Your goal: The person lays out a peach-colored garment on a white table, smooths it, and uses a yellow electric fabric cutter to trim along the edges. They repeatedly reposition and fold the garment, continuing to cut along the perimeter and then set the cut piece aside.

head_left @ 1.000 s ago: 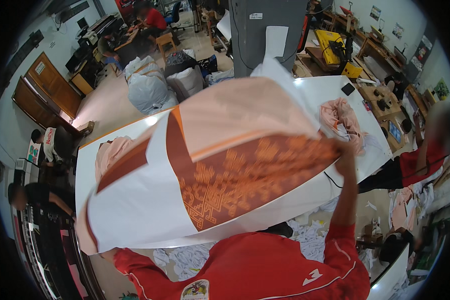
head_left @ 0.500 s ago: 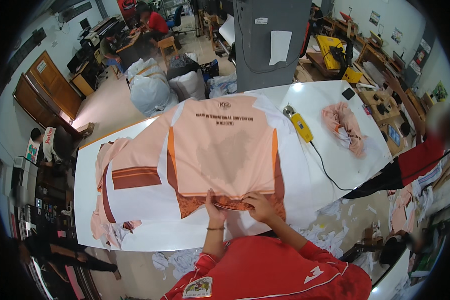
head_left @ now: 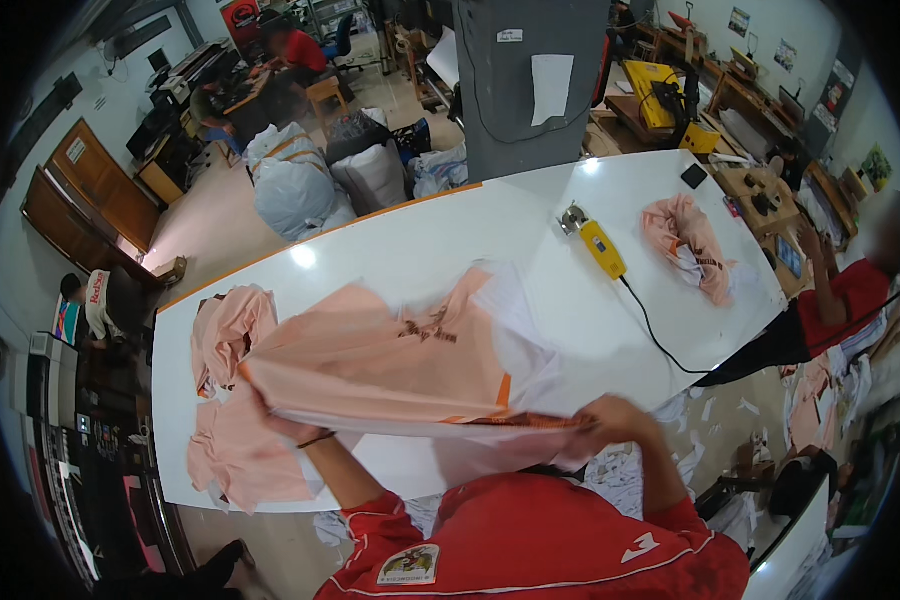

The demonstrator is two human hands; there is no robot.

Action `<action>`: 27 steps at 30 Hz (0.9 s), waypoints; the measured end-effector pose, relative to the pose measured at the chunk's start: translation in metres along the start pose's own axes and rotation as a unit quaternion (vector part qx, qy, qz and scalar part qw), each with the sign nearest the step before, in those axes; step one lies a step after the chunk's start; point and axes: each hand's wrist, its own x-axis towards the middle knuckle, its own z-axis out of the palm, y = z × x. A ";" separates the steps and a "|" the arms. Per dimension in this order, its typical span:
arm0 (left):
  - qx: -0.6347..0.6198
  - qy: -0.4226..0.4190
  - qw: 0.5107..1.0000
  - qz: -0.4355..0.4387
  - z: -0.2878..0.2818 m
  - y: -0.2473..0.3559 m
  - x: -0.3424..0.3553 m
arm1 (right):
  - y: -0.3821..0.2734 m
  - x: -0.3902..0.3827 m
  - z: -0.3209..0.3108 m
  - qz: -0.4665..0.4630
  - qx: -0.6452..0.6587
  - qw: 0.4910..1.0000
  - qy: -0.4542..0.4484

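A pale peach and white printed fabric panel [head_left: 390, 360] with orange trim stretches across the white table, its near edge raised and blurred. My left hand [head_left: 282, 420] grips the panel's left end, fingers partly hidden by cloth. My right hand [head_left: 610, 422] is closed on the right end of the near edge. Crumpled peach pieces [head_left: 230, 330] lie left of the panel, with more flat peach cloth [head_left: 240, 460] below them. A yellow corded electric cutter [head_left: 602, 250] rests on the table to the right, a folded peach bundle [head_left: 685, 240] beyond it.
Behind the white table [head_left: 470, 230] stand a grey pillar [head_left: 510, 100] and stuffed sacks [head_left: 295, 180]. A dark phone [head_left: 694, 176] lies at the far right corner. A co-worker in red [head_left: 850, 300] stands at the right; others work farther back. Fabric scraps [head_left: 620, 475] litter the floor.
The panel, raised a second ago and spread out half a second ago, is now drawn toward me and bunched. My hands have moved apart from the middle of its near edge.
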 end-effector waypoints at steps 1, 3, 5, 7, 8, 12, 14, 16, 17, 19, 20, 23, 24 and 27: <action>0.097 -0.024 0.987 0.122 -0.018 0.028 0.018 | 0.003 -0.020 -0.026 -0.033 0.082 0.991 0.103; 0.164 -0.045 0.965 0.200 -0.030 0.069 0.046 | -0.020 -0.054 -0.068 -0.011 0.183 0.913 0.365; 0.107 -0.042 0.985 0.125 0.003 0.101 0.047 | -0.020 -0.067 -0.091 -0.111 0.154 0.760 0.621; 0.123 -0.105 0.982 0.093 -0.016 0.132 0.088 | -0.017 -0.047 -0.117 -0.129 0.076 0.704 0.694; 0.127 -0.138 0.980 0.071 -0.031 0.132 0.112 | -0.007 -0.026 -0.125 -0.119 0.148 0.704 0.685; 0.022 -0.172 0.985 -0.008 0.039 0.056 0.127 | 0.057 0.103 -0.153 -0.059 0.448 0.727 0.517; 0.033 -0.115 0.993 0.014 0.034 0.060 0.166 | 0.037 0.141 -0.174 -0.054 0.569 0.719 0.396; 0.071 -0.102 0.990 0.073 0.048 0.076 0.196 | 0.006 0.156 -0.206 -0.124 0.600 0.719 0.327; 0.057 -0.116 0.986 0.104 0.075 0.081 0.198 | 0.004 0.153 -0.224 -0.174 0.581 0.727 0.322; 0.011 -0.254 0.961 0.105 0.100 0.148 0.217 | -0.022 0.130 -0.265 -0.295 0.657 0.634 0.281; -0.001 -0.212 0.961 0.179 0.104 0.202 0.227 | -0.065 0.109 -0.271 -0.332 0.547 0.686 0.345; 0.056 -0.065 0.953 0.292 0.174 0.211 0.131 | -0.082 0.034 -0.278 -0.249 0.163 0.743 0.599; 0.092 -0.096 0.934 0.332 0.158 0.232 0.128 | -0.059 0.023 -0.281 -0.243 0.113 0.718 0.642; 0.156 -0.021 0.910 0.383 0.082 0.270 0.096 | -0.051 -0.010 -0.243 -0.306 0.250 0.694 0.602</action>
